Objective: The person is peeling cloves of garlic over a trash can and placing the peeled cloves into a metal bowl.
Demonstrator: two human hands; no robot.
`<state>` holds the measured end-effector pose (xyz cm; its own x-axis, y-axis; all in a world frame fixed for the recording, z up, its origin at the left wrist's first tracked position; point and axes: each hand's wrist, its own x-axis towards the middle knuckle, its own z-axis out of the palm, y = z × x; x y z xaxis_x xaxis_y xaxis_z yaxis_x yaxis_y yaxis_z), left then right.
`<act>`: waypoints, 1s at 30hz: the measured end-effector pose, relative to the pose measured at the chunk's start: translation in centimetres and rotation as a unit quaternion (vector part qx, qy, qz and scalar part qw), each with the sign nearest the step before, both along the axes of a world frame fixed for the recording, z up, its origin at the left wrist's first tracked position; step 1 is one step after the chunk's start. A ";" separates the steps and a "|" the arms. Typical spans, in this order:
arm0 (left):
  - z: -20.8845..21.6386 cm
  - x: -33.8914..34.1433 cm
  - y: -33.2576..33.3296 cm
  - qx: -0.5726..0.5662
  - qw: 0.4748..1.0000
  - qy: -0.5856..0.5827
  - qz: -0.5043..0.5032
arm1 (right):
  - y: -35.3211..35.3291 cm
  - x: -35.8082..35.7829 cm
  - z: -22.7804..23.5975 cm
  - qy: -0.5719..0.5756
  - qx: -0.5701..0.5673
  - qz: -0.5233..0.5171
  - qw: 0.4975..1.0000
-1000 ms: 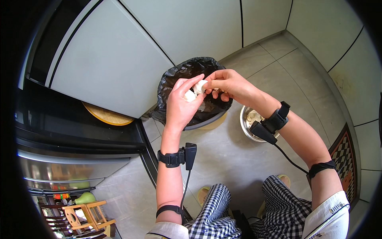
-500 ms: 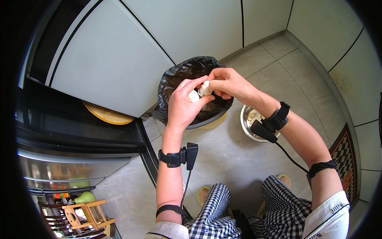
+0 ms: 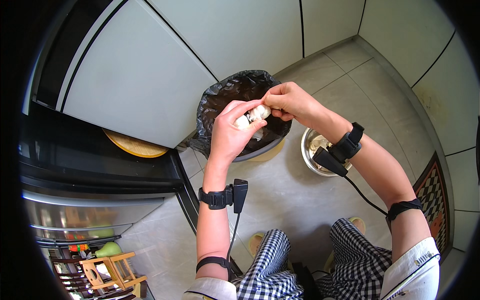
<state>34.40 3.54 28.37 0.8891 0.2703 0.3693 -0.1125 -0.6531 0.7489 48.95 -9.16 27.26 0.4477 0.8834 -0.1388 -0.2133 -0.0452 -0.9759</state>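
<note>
garlic bulb (image 3: 252, 116) held above the black-lined bin (image 3: 220, 97), pinched between both hands. left hand (image 3: 231, 132) cupped around it from 7 o'clock; right hand (image 3: 290, 102) fingertips nipping its skin from 2 o'clock. best peeled in small tugs, kept over the bin. steel bowl (image 3: 311, 152) of cloves at 4 o'clock.

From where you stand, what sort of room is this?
Most likely a home kitchen: tiled floor, pale cupboard doors, a bin lined with a black bag, and a metal bowl on the floor.
</note>
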 end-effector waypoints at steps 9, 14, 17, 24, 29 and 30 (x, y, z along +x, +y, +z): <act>-0.4 -0.3 0.9 -0.004 0.997 -0.029 0.072 | -0.5 -1.8 1.5 -0.094 0.010 -0.043 0.995; -0.6 0.3 0.1 -0.007 0.997 -0.036 0.066 | -0.3 -2.0 1.9 -0.255 -0.019 -0.018 0.967; -0.5 0.2 0.2 -0.002 0.998 -0.024 0.057 | -0.5 -1.8 1.8 -0.266 -0.031 -0.016 0.963; -0.2 -0.4 1.2 -0.109 0.993 -0.010 0.031 | -1.3 -1.5 1.7 -0.064 0.025 0.029 0.997; -0.2 -0.3 1.1 -0.056 0.996 -0.050 0.045 | -1.1 -0.5 1.4 0.130 0.098 -0.014 0.987; -0.2 -0.4 1.2 -0.056 0.996 -0.049 0.045 | -1.0 -0.5 1.3 0.117 0.061 -0.038 0.991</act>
